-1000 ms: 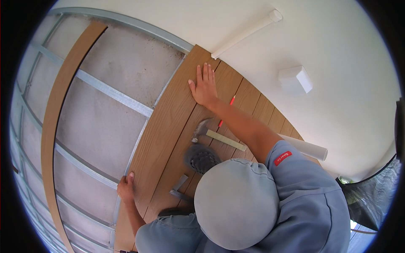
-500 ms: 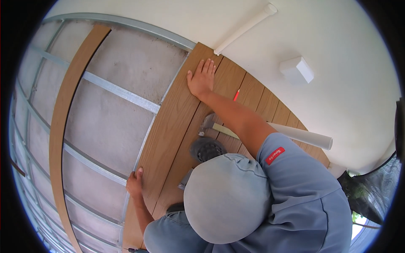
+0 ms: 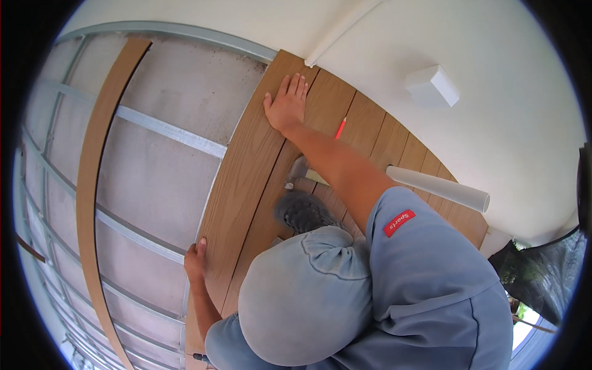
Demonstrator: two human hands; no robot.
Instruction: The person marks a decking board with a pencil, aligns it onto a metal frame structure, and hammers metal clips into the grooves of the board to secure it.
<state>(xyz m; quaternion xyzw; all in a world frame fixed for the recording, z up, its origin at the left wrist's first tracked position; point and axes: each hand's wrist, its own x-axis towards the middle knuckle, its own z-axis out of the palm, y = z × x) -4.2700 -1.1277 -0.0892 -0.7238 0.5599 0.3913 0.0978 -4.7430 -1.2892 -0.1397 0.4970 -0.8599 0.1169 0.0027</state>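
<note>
Decking: wide brown wood-grain plank [image 3: 250, 160], flat along the outer edge of a laid row of brown planks [image 3: 365, 129], dark seam between; both hands on it.
Left hand [image 3: 196, 262]: at plank's left edge, near end; thumb on top, fingers curled over the side, gripping the edge; fingertips hidden.
Right hand [image 3: 287, 105]: palm down on plank's far end; fingers extended, slightly spread, gripping nothing.
Framing: silver-grey metal frame [image 3: 169, 131], left of plank, over grey concrete floor [image 3: 148, 169].
Loose strip: long narrow brown board [image 3: 91, 166], across the frame, well apart from plank, left of it.
Tools: grey-headed hammer [image 3: 296, 172], right of plank, pale handle mostly behind right forearm; slim red pencil [image 3: 341, 127], right of plank, beyond hammer.
Pipe: loose white plastic tube [image 3: 441, 188], well right of plank.
Footwear: dark grey shoe [image 3: 302, 209], just right of plank.
</note>
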